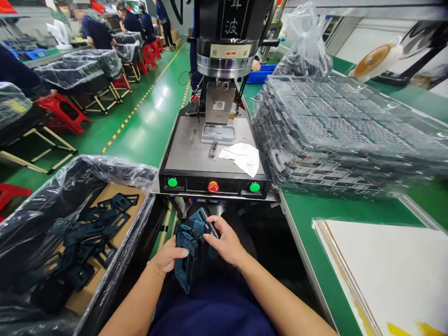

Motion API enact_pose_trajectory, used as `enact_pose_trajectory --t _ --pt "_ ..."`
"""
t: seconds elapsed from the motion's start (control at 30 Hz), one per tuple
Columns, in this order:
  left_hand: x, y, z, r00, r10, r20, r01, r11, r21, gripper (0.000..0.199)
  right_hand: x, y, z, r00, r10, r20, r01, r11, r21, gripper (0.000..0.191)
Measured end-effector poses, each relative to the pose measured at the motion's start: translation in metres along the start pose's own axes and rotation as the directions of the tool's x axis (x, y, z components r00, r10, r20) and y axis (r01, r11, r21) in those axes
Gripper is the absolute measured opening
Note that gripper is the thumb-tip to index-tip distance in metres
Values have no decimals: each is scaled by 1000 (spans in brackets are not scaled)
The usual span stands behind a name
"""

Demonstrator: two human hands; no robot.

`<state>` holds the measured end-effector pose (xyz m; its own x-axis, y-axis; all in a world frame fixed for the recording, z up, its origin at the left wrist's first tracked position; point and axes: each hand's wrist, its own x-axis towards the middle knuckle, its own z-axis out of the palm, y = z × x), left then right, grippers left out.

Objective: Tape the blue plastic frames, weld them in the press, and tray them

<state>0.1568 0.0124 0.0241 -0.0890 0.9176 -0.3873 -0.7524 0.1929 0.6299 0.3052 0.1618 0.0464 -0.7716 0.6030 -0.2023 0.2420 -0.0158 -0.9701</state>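
Low in front of my body, my left hand (170,255) is closed around several dark blue-green plastic frames (185,263), its thumb lying across them. Another blue-green plastic part (199,219) is pinched between the thumb and fingers of my right hand (226,240), right beside the frames in the left. Where one part ends and another begins is hard to see. Above both hands stands a press (226,51) with a metal head over a clear-grey fixture (219,134) on its plate. A white cloth (243,157) lies on that plate near the right corner.
At left, a plastic-lined bin (140,224) holds cardboard and loose dark frames (84,233). Two green buttons and a red stop button (213,187) line the press front. Stacked clear trays (336,135) and white sheets (392,266) occupy the right bench. Other people sit at the far left.
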Motion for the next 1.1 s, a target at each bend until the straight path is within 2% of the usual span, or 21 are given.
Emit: enact_pose_trajectory --t 0.1,0.17,0.3,0.4,0.5,0.57,0.63,0.7,0.73,0.77,0.87,0.93,1.03,1.1 --pt "3 1 7 1000 -27 13 26 1000 14 56 2 1 -5 999 28 -20 -28 999 -16 59" --pt "3 3 9 999 -40 18 40 998 41 54 4 0 -5 998 67 -18 -68 997 -29 59" --pt "3 7 9 998 -56 -12 56 996 68 53 11 -1 -4 986 162 22 -158 978 -137 29" --pt "3 9 4 995 -42 -90 44 999 17 42 14 -4 -8 979 201 -15 -199 951 -235 20" --pt "4 10 -2 970 9 -241 -12 1000 -11 29 12 -14 -20 977 190 -97 -211 925 -316 20" --pt "8 10 -5 912 83 -402 -70 996 48 29 8 -25 -27 977 161 -142 -205 893 -401 18" --pt "13 7 -5 800 215 -560 -136 974 180 36 3 -37 -31 977 123 -173 -194 852 -487 15" --pt "21 2 -2 702 329 -632 -172 939 298 42 -1 -49 -29 977 91 -192 -181 830 -528 15" --pt "25 -1 0 679 357 -642 -175 927 331 44 -3 -54 -26 978 75 -194 -169 832 -529 16" --pt "29 -4 3 673 367 -642 -173 922 347 44 -4 -58 -21 980 58 -189 -151 838 -524 20" --pt "37 -16 12 706 363 -608 -156 917 367 43 -3 -64 -5 984 -2 -180 -94 847 -523 34" --pt "39 -24 16 762 322 -562 -159 934 319 45 -1 -64 5 985 -14 -175 -82 845 -529 39" --pt "39 -36 16 863 174 -474 -160 985 70 46 0 -62 15 994 43 -99 -87 861 -502 41" --pt "39 -43 13 901 80 -427 -125 989 -79 42 0 -58 20 995 86 -45 -97 884 -457 41"
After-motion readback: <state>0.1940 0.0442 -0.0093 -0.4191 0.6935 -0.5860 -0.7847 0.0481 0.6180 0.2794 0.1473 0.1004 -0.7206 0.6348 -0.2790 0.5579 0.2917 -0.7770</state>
